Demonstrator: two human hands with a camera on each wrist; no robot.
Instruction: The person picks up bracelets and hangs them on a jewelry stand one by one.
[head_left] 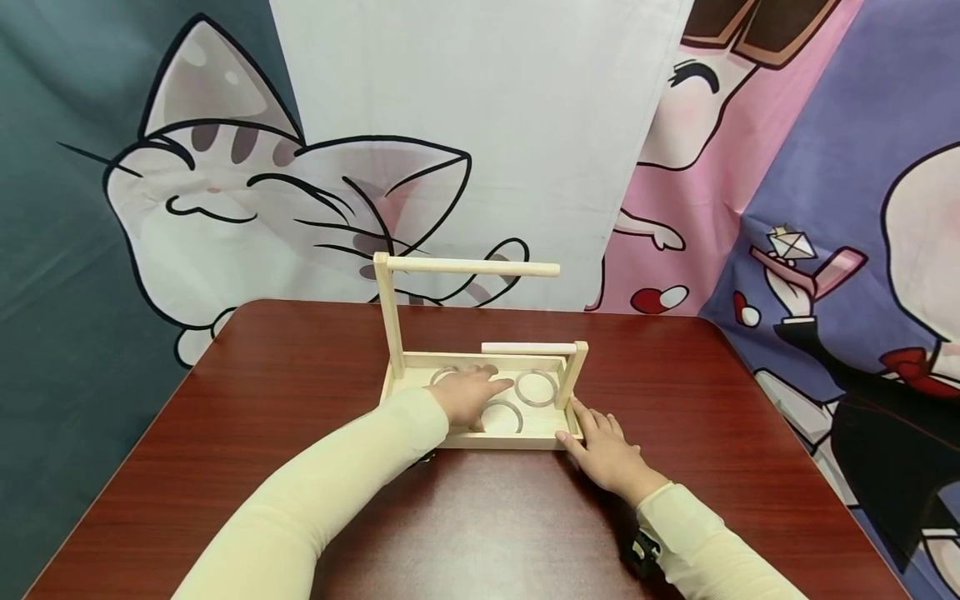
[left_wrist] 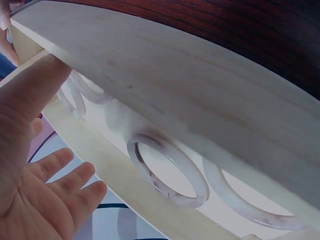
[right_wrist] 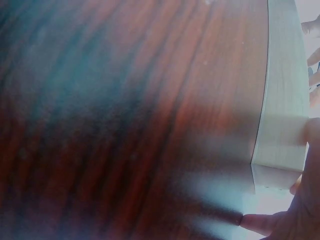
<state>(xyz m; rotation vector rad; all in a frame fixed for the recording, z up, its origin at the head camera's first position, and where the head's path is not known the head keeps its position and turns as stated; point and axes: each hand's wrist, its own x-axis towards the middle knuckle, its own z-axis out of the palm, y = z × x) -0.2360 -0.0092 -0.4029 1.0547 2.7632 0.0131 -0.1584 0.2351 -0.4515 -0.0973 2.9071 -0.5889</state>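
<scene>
Sleeve (head_left: 307, 492), left hand (head_left: 468, 396) spread above rings (left_wrist: 201, 193), right hand (head_left: 609, 454) splayed against tray (head_left: 498, 443), post (head_left: 573, 375) between

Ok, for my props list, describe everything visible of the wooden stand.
The wooden stand is a pale rectangular tray with a tall post at left and a shorter post at right, each bearing a horizontal rod pointing inward. It sits upright on the dark red table, holding four bangles. The right hand touches its right end; the left hand is over it.
</scene>
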